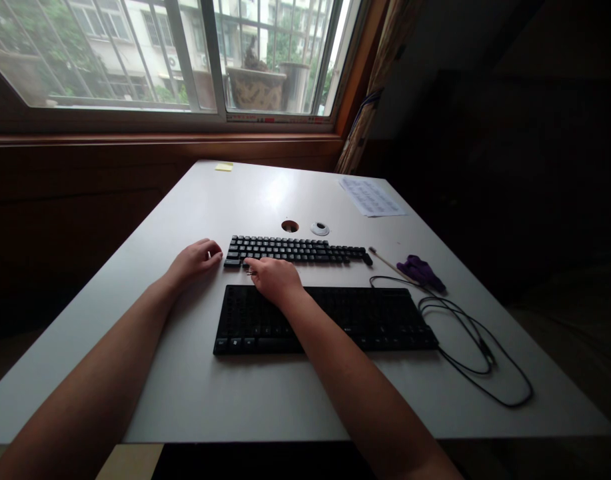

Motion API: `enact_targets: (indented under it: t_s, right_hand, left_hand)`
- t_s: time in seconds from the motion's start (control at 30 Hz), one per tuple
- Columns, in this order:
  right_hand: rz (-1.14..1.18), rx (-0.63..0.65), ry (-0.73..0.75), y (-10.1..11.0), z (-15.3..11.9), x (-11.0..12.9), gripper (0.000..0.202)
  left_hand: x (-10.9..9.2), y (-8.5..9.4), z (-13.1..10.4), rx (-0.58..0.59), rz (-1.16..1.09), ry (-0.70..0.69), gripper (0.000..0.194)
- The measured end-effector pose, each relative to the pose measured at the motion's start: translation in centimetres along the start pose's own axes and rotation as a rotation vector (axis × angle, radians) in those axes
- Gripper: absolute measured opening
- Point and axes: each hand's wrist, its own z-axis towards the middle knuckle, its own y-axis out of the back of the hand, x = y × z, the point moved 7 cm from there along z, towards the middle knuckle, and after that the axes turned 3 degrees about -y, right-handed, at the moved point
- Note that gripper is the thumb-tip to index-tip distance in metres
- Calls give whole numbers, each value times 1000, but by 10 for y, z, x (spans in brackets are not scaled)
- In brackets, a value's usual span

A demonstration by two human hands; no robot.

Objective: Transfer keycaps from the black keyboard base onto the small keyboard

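Observation:
Loose black keycaps (pixel 285 249) lie in rows on the white table, set out like a keyboard. Just below them is a black keyboard (pixel 330 337), mostly stripped of its keys, with some caps left along its bottom row. My right hand (pixel 276 279) reaches over the keyboard to the lower left of the rows. Its index finger and thumb come together at a small keycap (pixel 246 262), partly hidden by the fingers. Left of the rows, my left hand (pixel 198 257) rests on the table, fingers loosely bent and apart from the thumb, holding nothing.
A black cable (pixel 508 404) loops at the right of the keyboard. Near it lie a purple cloth (pixel 421 272) and a thin brush-like stick (pixel 388 263). Printed sheets (pixel 372 197), a yellow note (pixel 224 167), a cable hole (pixel 290 227) and its round cover (pixel 320 229) are farther back.

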Motion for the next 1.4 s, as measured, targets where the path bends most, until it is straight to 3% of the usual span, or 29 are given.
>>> enact_targets:
  t_s: [1.4]
  right_hand:
    - [-30, 32, 1, 2, -2, 5, 40]
  left_hand:
    - [-2, 1, 0, -15, 1, -11, 20]
